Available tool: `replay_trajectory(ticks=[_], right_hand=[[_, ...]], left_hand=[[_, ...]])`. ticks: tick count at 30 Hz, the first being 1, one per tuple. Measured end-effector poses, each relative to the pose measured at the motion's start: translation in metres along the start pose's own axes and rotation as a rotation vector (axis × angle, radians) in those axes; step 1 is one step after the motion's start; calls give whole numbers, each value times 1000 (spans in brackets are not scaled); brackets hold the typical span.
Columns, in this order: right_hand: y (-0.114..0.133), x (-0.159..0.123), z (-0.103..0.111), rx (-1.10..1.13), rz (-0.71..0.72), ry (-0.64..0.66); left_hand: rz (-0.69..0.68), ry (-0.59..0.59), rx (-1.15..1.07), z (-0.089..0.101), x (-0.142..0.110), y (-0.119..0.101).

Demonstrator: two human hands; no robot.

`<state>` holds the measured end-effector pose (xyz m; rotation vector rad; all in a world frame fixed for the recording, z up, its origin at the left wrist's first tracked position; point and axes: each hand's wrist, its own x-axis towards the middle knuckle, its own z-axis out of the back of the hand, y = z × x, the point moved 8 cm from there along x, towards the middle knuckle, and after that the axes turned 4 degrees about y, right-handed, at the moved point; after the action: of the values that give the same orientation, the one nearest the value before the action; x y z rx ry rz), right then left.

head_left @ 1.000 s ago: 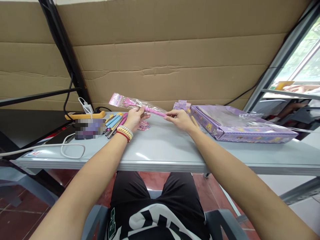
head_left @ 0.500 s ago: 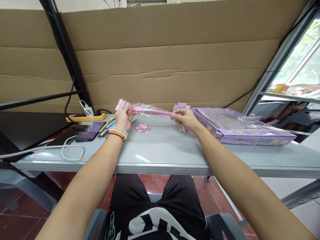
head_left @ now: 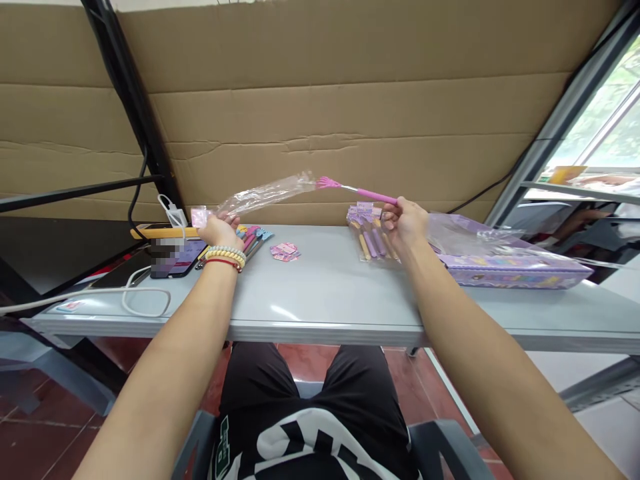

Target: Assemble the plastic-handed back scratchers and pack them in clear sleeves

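Here, we are reaching forward over the worktop [head_left: 320, 293]; our left hand [head_left: 220, 231] is clasping the clear sleeve [head_left: 270, 194], our right hand [head_left: 409, 223] is grasping the pink stick [head_left: 376, 196].

The bag [head_left: 265, 196] is left of the stick [head_left: 376, 196]; on the table [head_left: 320, 293], cards [head_left: 285, 251] lie between phone [head_left: 193, 257] and box [head_left: 515, 275].

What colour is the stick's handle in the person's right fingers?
The handle is bright pink, shown best in the head view.
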<state>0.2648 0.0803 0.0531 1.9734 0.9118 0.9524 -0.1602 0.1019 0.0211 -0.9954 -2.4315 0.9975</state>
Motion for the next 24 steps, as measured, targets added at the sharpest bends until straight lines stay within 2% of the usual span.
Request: replay_trajectory(ticks=[2,3,8,10,12,15,18,21,24], right_hand=[[1,0,4,-60,5,-46],[-1,0,3,-113,4,-41],[-20,-9,-12,-395,-70,94],[-29,-12,-17,-482,-134,193],[-40,-17,-22,-608,-222,341],[-57,-30,-28,-950,-320,609],[-70,-42,-34,-1322,-311,823],[-71,-48,-41,-1525,-229,889],[-66,-46,-44,-1594,-149,838]], left_hand=[[34,-5,-51,2,3,0],[67,33,-74,0,1,2],[308,490,1,-41,-33,25],[416,616,109,-50,-50,37],[494,693,197,-54,-63,44],[520,764,201,-58,-77,38],[458,799,150,-60,-84,17],[430,803,90,-62,-86,4],[513,789,142,-60,-87,17]])
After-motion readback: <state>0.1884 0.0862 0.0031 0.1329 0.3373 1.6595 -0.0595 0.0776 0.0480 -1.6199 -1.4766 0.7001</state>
